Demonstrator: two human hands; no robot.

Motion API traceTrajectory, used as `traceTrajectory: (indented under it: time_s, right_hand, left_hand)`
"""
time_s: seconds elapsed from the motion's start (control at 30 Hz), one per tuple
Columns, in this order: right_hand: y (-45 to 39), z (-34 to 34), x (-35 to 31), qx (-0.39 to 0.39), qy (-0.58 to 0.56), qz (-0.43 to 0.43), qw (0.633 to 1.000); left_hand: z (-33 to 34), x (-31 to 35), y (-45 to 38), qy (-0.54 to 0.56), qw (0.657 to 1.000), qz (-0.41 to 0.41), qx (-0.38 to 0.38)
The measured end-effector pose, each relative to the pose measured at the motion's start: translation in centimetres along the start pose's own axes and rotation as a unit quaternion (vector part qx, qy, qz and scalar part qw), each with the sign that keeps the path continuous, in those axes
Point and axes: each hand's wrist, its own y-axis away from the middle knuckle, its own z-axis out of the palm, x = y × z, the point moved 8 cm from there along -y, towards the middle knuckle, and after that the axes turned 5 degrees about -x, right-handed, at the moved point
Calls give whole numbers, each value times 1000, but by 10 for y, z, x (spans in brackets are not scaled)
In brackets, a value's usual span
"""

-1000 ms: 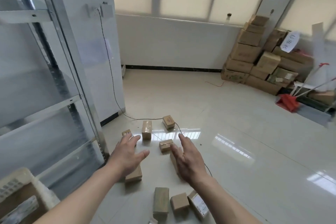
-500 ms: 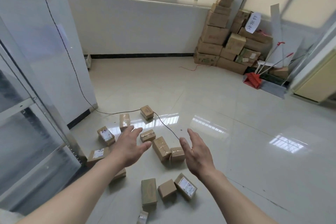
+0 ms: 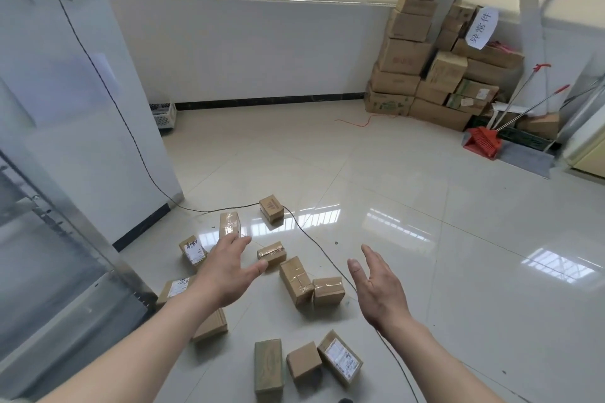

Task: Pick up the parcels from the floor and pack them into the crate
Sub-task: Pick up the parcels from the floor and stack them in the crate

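Note:
Several small brown cardboard parcels lie scattered on the glossy tiled floor. A long taped parcel and a smaller one lie between my hands, with another taped parcel just beyond. My left hand is stretched out over the floor, fingers spread, holding nothing. My right hand is held out palm inward, fingers straight, also empty. Close to me lie a greenish parcel, a plain one and a labelled one. The crate is not in view.
A black cable runs down the white pillar and across the floor between the parcels. A metal rack stands at the left. Large cartons are stacked in the far right corner beside a red broom. A white basket sits by the wall.
My view has swung right and away from the rack; the crate at lower left has left the frame. Both hands stay open and spread wider apart over the parcels.

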Motion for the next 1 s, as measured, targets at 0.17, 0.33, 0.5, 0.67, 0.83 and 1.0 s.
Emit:
traceTrajectory:
  time_s: [0.17,0.33,0.5,0.67,0.83,1.0]
  right_hand:
    - [-53,-16,19,-42,4,-14,999]
    - [-94,-13,33,-99,24,-23,994]
    - [-113,13,54,-133,35,-9,990]
    - [-119,57,101,-147,32,34,988]
    - [-128,119,184,-167,23,99,981]
    - [-140,177,288,-165,15,161,973]
  left_hand:
    - [12,31,-29,-2,1000,-28,9]
    - [35,26,-43,3,996,-86,11]
    - [75,6,-51,23,991,-133,-22]
    - [138,-14,-81,28,987,-134,-88]
    - [227,-33,-129,19,981,-123,-149]
    - [333,-62,-176,7,972,-118,-202]
